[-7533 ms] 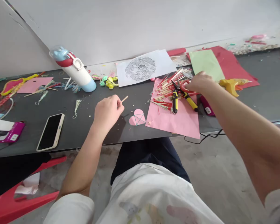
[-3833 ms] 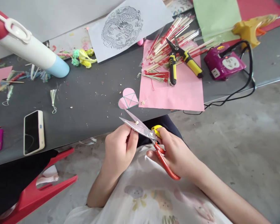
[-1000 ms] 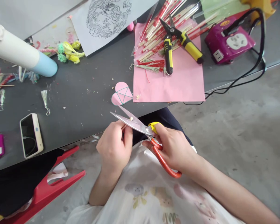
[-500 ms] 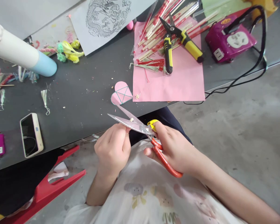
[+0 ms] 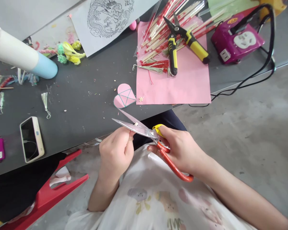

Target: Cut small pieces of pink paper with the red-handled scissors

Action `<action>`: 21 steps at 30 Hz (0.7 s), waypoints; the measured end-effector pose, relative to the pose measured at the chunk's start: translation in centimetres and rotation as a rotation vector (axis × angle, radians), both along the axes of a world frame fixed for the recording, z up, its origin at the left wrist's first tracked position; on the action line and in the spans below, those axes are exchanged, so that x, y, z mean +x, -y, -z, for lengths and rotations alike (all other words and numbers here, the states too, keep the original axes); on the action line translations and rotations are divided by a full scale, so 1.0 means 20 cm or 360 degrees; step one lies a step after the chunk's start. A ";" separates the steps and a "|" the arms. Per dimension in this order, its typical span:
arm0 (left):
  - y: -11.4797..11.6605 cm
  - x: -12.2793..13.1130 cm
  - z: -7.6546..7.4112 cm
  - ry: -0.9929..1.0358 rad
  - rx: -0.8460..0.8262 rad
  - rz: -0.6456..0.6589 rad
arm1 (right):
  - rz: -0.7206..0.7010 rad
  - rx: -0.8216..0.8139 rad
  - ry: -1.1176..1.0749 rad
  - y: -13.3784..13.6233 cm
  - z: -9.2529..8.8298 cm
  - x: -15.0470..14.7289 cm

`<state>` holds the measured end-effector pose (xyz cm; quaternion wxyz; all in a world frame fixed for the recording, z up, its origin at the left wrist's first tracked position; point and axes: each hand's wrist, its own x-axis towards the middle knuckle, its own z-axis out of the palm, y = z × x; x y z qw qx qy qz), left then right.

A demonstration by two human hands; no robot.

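My right hand [image 5: 182, 143] is closed round a pair of scissors [image 5: 144, 130] with red grips and a yellow part near the pivot. Their long blades stand apart and point left, towards the table edge. My left hand [image 5: 116, 148] is closed in a pinch at the lower blade, its fingers curled under. Between the blades shows the pale end of a thin stick [image 5: 136, 124] that my left fingers hold; the rest of it is hidden. Just beyond the blade tips lies a pink paper heart [image 5: 125, 95] with green lines.
Pink paper [image 5: 172, 91] bears yellow-black pliers [image 5: 173, 54], red-and-white sticks [image 5: 156, 41] and red tassels [image 5: 158, 65]. A purple power socket block [image 5: 235, 41] with a black cable stands right. Left are a phone [image 5: 31, 140], a white-blue bottle [image 5: 26, 52] and a red chair [image 5: 62, 188].
Both hands have shifted very slightly to the right with the scissors and the stick. The scissors' red grip has swung a little outward to the right. The blades remain apart around the stick's end.
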<state>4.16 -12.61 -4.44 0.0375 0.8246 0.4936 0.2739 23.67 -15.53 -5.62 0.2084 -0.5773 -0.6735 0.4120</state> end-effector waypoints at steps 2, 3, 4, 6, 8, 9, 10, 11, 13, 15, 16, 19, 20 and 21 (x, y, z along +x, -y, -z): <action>0.00 0.00 0.00 0.0015 -0.0021 0.0001 | 0.0001 -0.0004 0.0027 0.00 0.00 0.00; 0.00 0.01 0.00 0.0024 -0.0036 0.0002 | 0.0000 -0.0014 0.0046 0.00 0.00 0.00; 0.00 0.01 0.00 0.0033 -0.0051 0.0006 | -0.0001 -0.0024 0.0063 0.00 0.00 0.00; 0.00 0.01 0.00 0.0053 -0.0085 0.0005 | 0.0002 -0.0048 0.0091 0.01 0.00 0.00; 0.00 0.01 0.00 0.0088 -0.0125 -0.0008 | 0.0003 -0.0042 0.0091 0.01 0.00 0.00; 0.00 0.01 -0.01 0.0109 -0.0147 -0.0018 | 0.0001 -0.0022 0.0077 0.01 0.01 0.00; 0.00 0.00 -0.01 0.0131 -0.0168 -0.0026 | -0.0005 0.0008 0.0057 0.01 0.01 0.00; 0.00 0.00 -0.01 0.0152 -0.0194 -0.0031 | -0.0016 0.0040 0.0037 0.01 0.02 0.00; -0.01 0.00 -0.02 0.0193 -0.0240 -0.0024 | -0.0046 0.0103 0.0007 0.00 0.03 0.01; -0.02 0.00 -0.03 0.0235 -0.0297 0.0004 | -0.0076 0.0135 0.0007 0.00 0.03 0.01; -0.02 -0.01 -0.03 0.0254 -0.0331 0.0023 | -0.0091 0.0142 0.0011 -0.01 0.03 0.02; -0.04 -0.01 -0.05 0.0276 -0.0440 0.0083 | -0.0145 0.0119 0.0031 -0.01 0.02 0.02; -0.05 -0.01 -0.05 0.0270 -0.0472 0.0103 | -0.0165 0.0104 0.0034 -0.01 0.02 0.03; -0.05 -0.01 -0.06 0.0264 -0.0500 0.0125 | -0.0182 0.0090 0.0031 -0.01 0.02 0.03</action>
